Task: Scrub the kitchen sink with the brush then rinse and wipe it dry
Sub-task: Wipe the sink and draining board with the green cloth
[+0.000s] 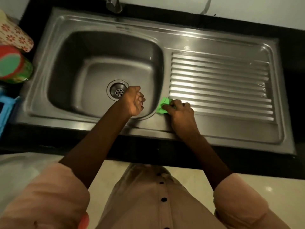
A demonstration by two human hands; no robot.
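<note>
A stainless steel sink [49,66] fills the black counter, with a basin on the left and a ribbed drainboard [219,83] on the right. The drain [119,92] sits at the basin's bottom. My right hand [180,111] grips a green scrub pad [162,105] and presses it on the rim between basin and drainboard. My left hand [134,100] hovers over the basin's near right part, just right of the drain, fingers curled and holding nothing.
The tap [113,4] stands at the back centre. On the left counter edge sit a floral cloth item [14,36], a green container with a red lid [14,65] and a blue plastic item [6,111]. Pale floor lies below the counter.
</note>
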